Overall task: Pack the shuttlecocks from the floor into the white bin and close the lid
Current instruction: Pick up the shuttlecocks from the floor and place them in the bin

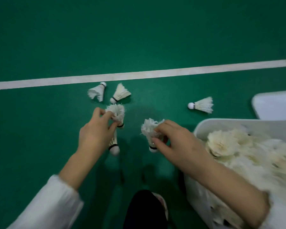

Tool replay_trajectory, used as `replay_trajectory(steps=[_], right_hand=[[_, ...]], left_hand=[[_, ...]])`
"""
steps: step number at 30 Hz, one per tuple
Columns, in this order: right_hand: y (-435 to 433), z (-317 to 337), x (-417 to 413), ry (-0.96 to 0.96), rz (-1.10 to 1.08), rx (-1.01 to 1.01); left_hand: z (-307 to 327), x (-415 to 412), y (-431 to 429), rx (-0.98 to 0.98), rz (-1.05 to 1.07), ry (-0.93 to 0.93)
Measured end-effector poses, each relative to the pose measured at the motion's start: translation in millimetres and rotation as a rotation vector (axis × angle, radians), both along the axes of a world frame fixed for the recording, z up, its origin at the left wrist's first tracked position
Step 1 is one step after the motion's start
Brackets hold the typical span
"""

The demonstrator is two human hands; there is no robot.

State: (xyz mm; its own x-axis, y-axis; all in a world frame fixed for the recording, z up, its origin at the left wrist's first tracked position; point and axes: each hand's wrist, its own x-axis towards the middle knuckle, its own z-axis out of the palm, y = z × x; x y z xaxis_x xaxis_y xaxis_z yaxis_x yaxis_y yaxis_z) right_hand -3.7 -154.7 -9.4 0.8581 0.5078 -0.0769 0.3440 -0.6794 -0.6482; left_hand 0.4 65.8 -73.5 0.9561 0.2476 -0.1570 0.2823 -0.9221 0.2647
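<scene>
My left hand [96, 129] pinches a white shuttlecock [116, 114] by its feathers, and a second shuttlecock [114, 146] hangs under the palm, cork down. My right hand [173, 141] grips another shuttlecock [149, 129], cork pointing down, just left of the white bin [221, 124]. The bin stands at the lower right and holds several shuttlecocks [221, 142]. Three shuttlecocks lie on the green floor: one [97, 92] and another [120, 93] beyond my left hand, a third [202, 105] near the bin's far side.
The bin's white lid [274, 106] lies flat on the floor behind the bin at the right edge. A white court line [139, 74] crosses the green floor. My dark-clad knee and shoe [147, 210] sit at the bottom centre.
</scene>
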Motion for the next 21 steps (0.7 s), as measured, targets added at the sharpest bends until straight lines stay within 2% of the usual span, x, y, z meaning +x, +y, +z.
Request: replay_trajectory(steps=[4, 7, 9, 13, 16, 21], right_hand=[[-63, 55, 9, -0.056, 0.096, -0.148], [-129, 103, 5, -0.053, -0.049, -0.185], [-172, 119, -9, -0.043, -0.166, -0.197], [-231, 94, -52, 0.123, -0.353, -0.245], [-245, 57, -80, 0.251, -0.414, -0.274], [-242, 16, -95, 0.306, -0.297, -0.331]], left_hand=[[66, -36, -71, -0.216, -0.132, -0.232], [106, -50, -121, -0.376, -0.258, -0.330], [119, -53, -155, -0.392, -0.383, -0.355], [115, -59, -202, -0.347, -0.575, -0.292], [103, -65, -213, -0.371, -0.593, -0.245], [95, -73, -220, -0.430, -0.554, -0.159]])
